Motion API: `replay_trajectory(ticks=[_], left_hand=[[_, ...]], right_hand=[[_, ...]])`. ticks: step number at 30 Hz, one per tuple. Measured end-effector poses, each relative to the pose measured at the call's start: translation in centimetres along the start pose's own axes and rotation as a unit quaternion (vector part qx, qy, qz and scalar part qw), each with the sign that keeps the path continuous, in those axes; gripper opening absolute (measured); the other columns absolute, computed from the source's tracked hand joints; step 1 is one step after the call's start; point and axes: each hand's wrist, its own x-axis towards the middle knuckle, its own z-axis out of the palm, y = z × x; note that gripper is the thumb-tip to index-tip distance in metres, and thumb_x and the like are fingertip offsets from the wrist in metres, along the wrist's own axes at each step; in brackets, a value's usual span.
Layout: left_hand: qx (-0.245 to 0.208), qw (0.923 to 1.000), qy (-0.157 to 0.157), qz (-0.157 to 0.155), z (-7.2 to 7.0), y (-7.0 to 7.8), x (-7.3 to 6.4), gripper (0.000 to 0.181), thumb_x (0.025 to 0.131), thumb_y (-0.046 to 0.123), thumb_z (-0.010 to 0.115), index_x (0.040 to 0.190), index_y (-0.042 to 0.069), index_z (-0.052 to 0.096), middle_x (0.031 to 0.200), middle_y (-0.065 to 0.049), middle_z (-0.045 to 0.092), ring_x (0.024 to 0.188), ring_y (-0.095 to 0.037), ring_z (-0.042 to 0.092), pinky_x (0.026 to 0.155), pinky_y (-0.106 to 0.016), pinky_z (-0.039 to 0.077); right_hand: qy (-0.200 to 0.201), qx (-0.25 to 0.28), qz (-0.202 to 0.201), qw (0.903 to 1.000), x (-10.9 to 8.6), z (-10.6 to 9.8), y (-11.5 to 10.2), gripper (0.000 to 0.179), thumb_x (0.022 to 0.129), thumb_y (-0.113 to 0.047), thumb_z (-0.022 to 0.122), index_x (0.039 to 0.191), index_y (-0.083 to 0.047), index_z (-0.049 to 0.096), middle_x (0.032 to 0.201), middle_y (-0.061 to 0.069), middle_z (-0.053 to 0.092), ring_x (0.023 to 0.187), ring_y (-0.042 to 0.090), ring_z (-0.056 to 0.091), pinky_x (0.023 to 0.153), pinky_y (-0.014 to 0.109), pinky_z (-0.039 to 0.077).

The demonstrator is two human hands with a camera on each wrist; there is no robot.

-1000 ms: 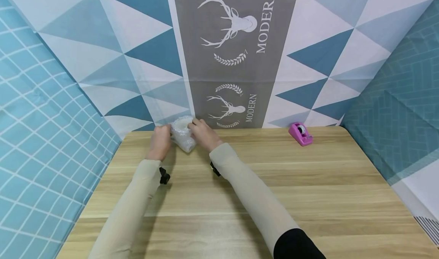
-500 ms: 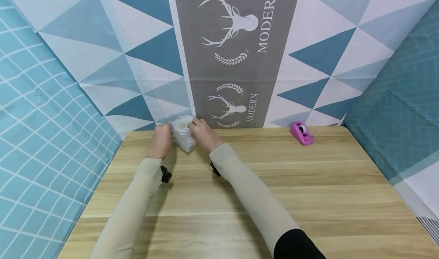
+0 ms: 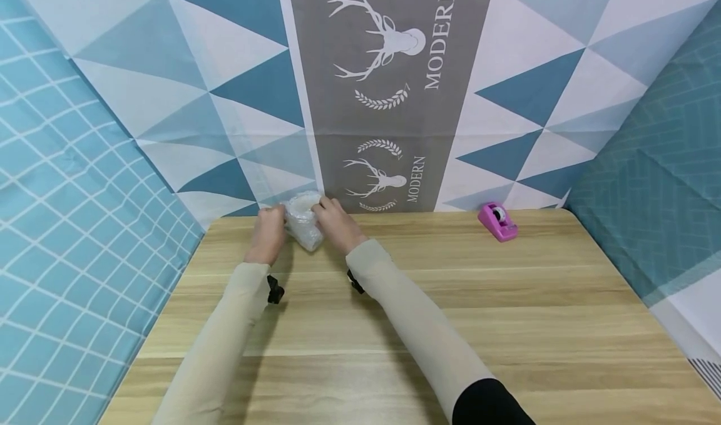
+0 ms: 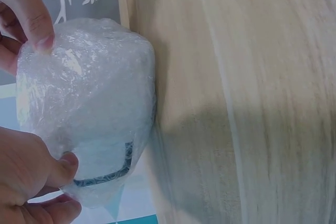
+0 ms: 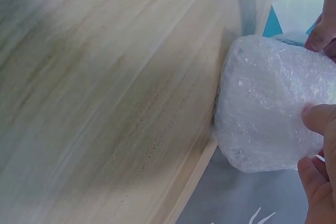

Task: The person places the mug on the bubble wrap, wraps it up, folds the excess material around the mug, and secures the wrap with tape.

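A white thing wrapped in bubble wrap (image 3: pixel 306 231) is held at the table's back edge, its lower end tilted toward me. Its kind is hidden by the wrap. A dark angled band (image 4: pixel 107 176) shows through one side in the left wrist view. My left hand (image 3: pixel 266 234) pinches the wrap's left edge between thumb and fingers. On the opposite side, my right hand (image 3: pixel 340 226) pinches the upper right edge, with the thumb (image 5: pixel 316 118) lying on the wrap in the right wrist view.
A pink tape dispenser (image 3: pixel 498 222) stands near the back right of the wooden table (image 3: pixel 428 300). Patterned cloth (image 3: pixel 388 99) hangs behind the table, and blue gridded cloth (image 3: pixel 73 225) lines the left side.
The whole head view has shifted slightly. Both hands keep the same hold on the bubble-wrapped thing, with no clear movement.
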Motion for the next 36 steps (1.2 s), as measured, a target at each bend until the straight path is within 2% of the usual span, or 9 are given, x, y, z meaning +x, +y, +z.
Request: replay_trajectory(ticks=[4, 10, 14, 19, 24, 27, 31, 36], left_hand=[[0.009, 0.9999, -0.002, 0.008, 0.0, -0.1, -0.3, 0.010, 0.093, -0.014, 0.057, 0.100, -0.013, 0.063, 0.096, -0.032, 0.068, 0.091, -0.053, 0.066, 0.079, -0.059, 0.058], [-0.015, 0.9996, -0.023, -0.005, -0.2, 0.1, -0.6, 0.022, 0.098, -0.013, 0.050, 0.119, -0.018, 0.051, 0.098, -0.036, 0.065, 0.094, -0.054, 0.068, 0.077, -0.058, 0.060], [-0.025, 0.9995, -0.020, 0.003, -0.2, 0.1, -0.8, 0.036, 0.095, -0.015, 0.054, 0.130, -0.021, 0.048, 0.116, -0.038, 0.064, 0.108, -0.053, 0.065, 0.092, -0.057, 0.058], [-0.034, 0.9991, -0.009, 0.023, 0.1, -0.1, -1.1, 0.050, 0.093, -0.010, 0.056, 0.139, -0.025, 0.041, 0.139, -0.044, 0.049, 0.132, -0.058, 0.048, 0.113, -0.061, 0.042], [-0.030, 0.9991, -0.032, -0.003, 0.2, 0.0, -2.0, 0.061, 0.097, -0.003, 0.054, 0.149, -0.023, 0.028, 0.151, -0.046, 0.034, 0.140, -0.063, 0.033, 0.117, -0.065, 0.033], [-0.022, 0.9991, -0.036, -0.001, 0.0, 0.1, -2.6, 0.066, 0.097, 0.000, 0.057, 0.151, -0.021, 0.025, 0.153, -0.046, 0.031, 0.141, -0.065, 0.031, 0.116, -0.066, 0.034], [-0.006, 0.9994, -0.021, 0.027, -0.1, 0.5, -3.6, 0.071, 0.094, 0.000, 0.063, 0.150, -0.022, 0.025, 0.150, -0.049, 0.032, 0.138, -0.068, 0.031, 0.114, -0.069, 0.035], [-0.002, 0.9990, -0.020, 0.040, 0.1, 1.3, -4.9, 0.076, 0.093, 0.003, 0.067, 0.149, -0.025, 0.024, 0.150, -0.051, 0.027, 0.143, -0.066, 0.025, 0.120, -0.069, 0.025]], right_hand=[[0.010, 0.004, -0.001, 0.9999, -0.2, 0.1, -0.2, 0.025, 0.099, -0.010, 0.067, 0.123, 0.000, 0.065, 0.116, 0.013, 0.060, 0.106, 0.028, 0.060, 0.098, 0.029, 0.055], [0.009, 0.024, 0.020, 0.9995, -0.6, 0.4, -0.5, 0.029, 0.100, -0.007, 0.063, 0.128, -0.001, 0.063, 0.124, 0.014, 0.059, 0.117, 0.029, 0.058, 0.101, 0.029, 0.056], [-0.002, 0.021, 0.029, 0.9993, -0.7, 0.5, -0.7, 0.034, 0.102, -0.008, 0.061, 0.135, 0.000, 0.061, 0.131, 0.016, 0.057, 0.127, 0.030, 0.055, 0.102, 0.029, 0.056], [-0.012, -0.007, 0.050, 0.9987, -0.7, 0.8, -0.7, 0.044, 0.102, -0.011, 0.061, 0.144, -0.002, 0.056, 0.142, 0.017, 0.056, 0.135, 0.030, 0.052, 0.102, 0.029, 0.056], [-0.017, -0.007, 0.046, 0.9988, -1.0, 0.8, -0.9, 0.051, 0.101, -0.014, 0.061, 0.149, -0.002, 0.050, 0.148, 0.022, 0.051, 0.140, 0.035, 0.049, 0.113, 0.035, 0.049], [-0.014, -0.005, 0.049, 0.9987, -1.5, 0.8, -1.0, 0.054, 0.101, -0.015, 0.062, 0.151, -0.001, 0.047, 0.150, 0.024, 0.049, 0.140, 0.037, 0.050, 0.116, 0.039, 0.045], [-0.007, 0.001, 0.050, 0.9987, -2.5, 0.7, -1.3, 0.060, 0.098, -0.016, 0.066, 0.152, -0.001, 0.045, 0.152, 0.025, 0.048, 0.139, 0.037, 0.051, 0.116, 0.039, 0.045], [0.016, 0.032, 0.040, 0.9986, -4.0, 0.9, -1.7, 0.069, 0.094, -0.017, 0.071, 0.151, 0.007, 0.041, 0.154, 0.030, 0.043, 0.144, 0.040, 0.045, 0.120, 0.041, 0.040]])
